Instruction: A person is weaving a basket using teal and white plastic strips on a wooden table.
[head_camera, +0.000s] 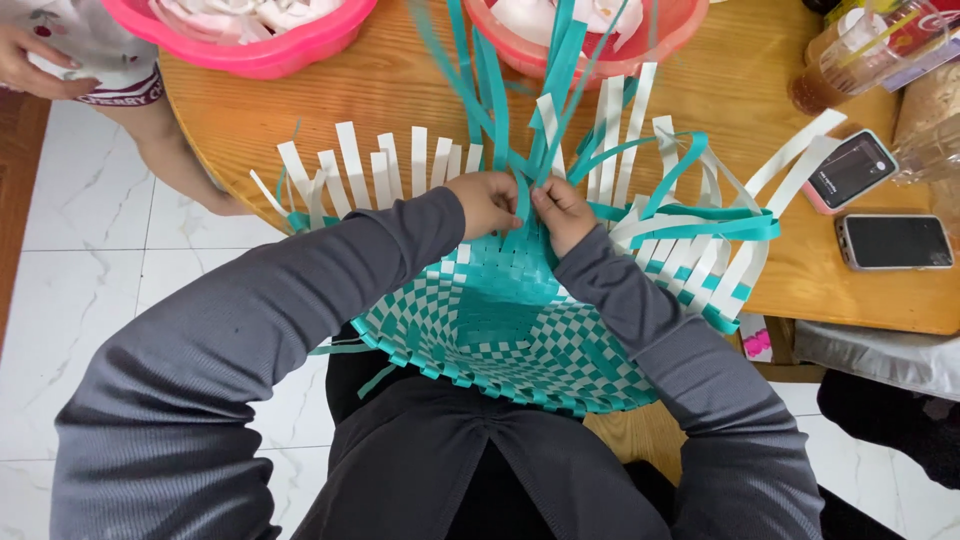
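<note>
Surface: round wooden table (400, 95) over white marble-look floor (90, 240); woven piece propped against the table edge and lap, presumably to keep both hands free.
Work piece: teal-and-white checker-woven basket (500, 330), dead centre; loose white strips (400, 160) fanning up at 11 o'clock, teal strips (490, 80) rising at 12, more of both splayed toward 2.
Left hand (487, 203): fingers curled, pinching the strips at the weave's upper edge — likely holding the last crossing tight.
Right hand (562, 212): closed on a teal strip just beside the left, knuckles nearly touching; the grip looks set to thread or pull.
Far edge: pink basin (250, 50) at 11 o'clock, red basin (590, 45) at 12, both holding pale material — within reach.
3 o'clock: two phones (895, 240), well apart from the weave; plastic cup with straw (840, 55) at 2.
10 o'clock: another person's hand (30, 65), apart from the work.
</note>
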